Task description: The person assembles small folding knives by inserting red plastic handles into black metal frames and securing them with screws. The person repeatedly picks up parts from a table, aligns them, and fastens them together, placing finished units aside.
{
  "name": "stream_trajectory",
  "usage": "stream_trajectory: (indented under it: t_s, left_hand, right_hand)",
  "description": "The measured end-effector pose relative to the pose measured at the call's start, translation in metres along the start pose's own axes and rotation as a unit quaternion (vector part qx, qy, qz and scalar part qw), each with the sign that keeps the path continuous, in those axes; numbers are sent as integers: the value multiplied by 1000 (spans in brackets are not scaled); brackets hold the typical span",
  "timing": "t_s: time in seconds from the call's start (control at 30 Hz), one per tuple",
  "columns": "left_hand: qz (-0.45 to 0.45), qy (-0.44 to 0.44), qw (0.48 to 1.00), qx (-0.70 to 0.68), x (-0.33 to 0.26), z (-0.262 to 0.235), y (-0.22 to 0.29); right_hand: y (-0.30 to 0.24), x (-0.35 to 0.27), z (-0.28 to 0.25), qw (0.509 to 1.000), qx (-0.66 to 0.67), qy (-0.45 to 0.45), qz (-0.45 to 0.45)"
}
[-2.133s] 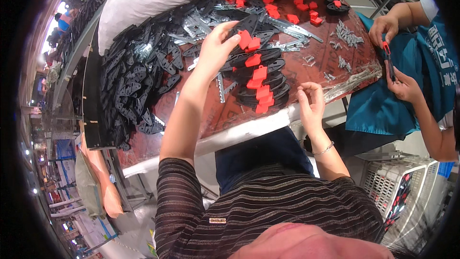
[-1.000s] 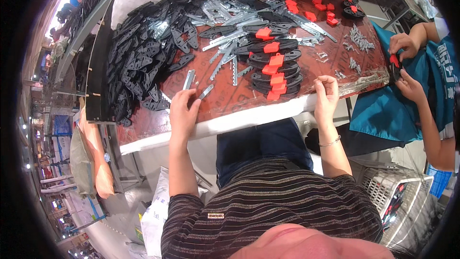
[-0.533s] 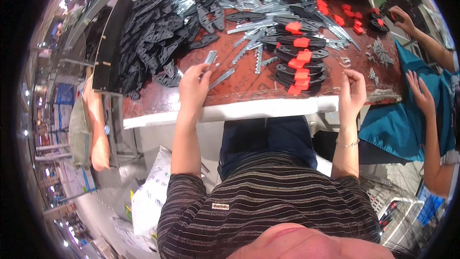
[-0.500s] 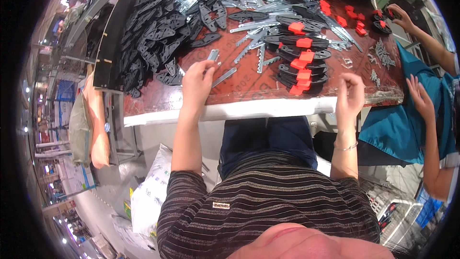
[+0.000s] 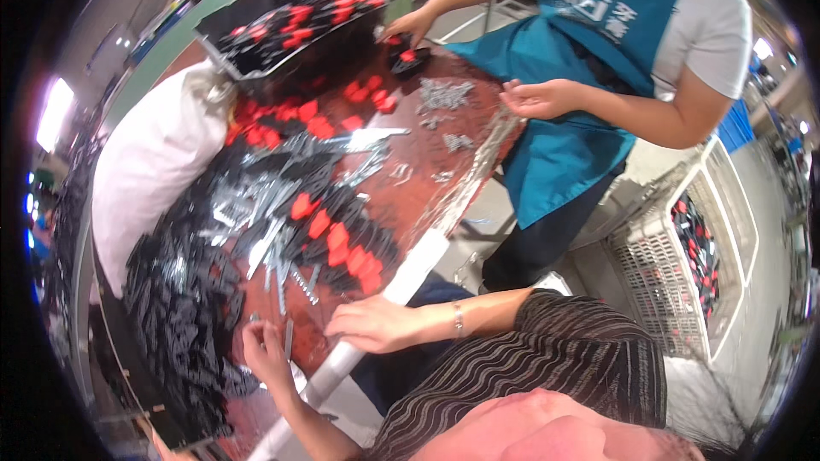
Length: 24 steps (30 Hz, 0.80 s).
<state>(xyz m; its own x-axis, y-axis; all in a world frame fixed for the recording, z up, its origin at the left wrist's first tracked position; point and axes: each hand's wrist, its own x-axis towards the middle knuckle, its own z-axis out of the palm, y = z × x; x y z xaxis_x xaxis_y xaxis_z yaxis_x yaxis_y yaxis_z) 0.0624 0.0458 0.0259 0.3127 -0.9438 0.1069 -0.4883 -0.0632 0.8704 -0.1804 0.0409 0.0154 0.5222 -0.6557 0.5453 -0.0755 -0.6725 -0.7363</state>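
Metal strip (image 5: 289, 341) is lying just beside the left hand (image 5: 267, 354) on the red tabletop (image 5: 404, 209), between the pile of black pieces (image 5: 184, 316) at left and the row of red-and-black assemblies (image 5: 338, 243); the left fingers are curling with their tips close together, and whether they are gripping anything cannot be told; the right hand (image 5: 376, 324) is reaching leftward over the white padded edge (image 5: 418, 265), its fingers loosely bent and close together, any hold likewise impossible to tell. This edge is bounding the work on the near side, slanting from near left to far right; the white sack (image 5: 154, 171) is closing off the far left, and the black bin (image 5: 329, 53) the far side; bare surface is leaving room around the metal strip and between the row and the right-hand rim. Compared with half a second ago, the view is now facing farther right, showing more of the bin and the co-worker; the two hands are standing closer together, the right one now lying at the row's near end rather than well to its right; one co-worker's hand (image 5: 410, 27) is still hovering by the far corner.
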Motion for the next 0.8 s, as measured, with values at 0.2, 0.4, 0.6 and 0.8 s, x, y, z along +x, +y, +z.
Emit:
stream_trajectory:
  t_s: [0.2,0.4,0.6,0.8]
  left_hand:
    - [-38,-186,932,-308,-48,32,31]
    - [-78,-236,933,-259,-60,14,28]
    - [175,35,970,162,-13,-52,-29]
    - [0,162,841,517,49,-124,-110]
  right_hand:
    - [0,10,9,993,102,61,15]
    - [1,-2,10,995,94,-12,41]
    - [14,-12,23,993,72,17,88]
    - [11,-10,23,992,85,24,91]
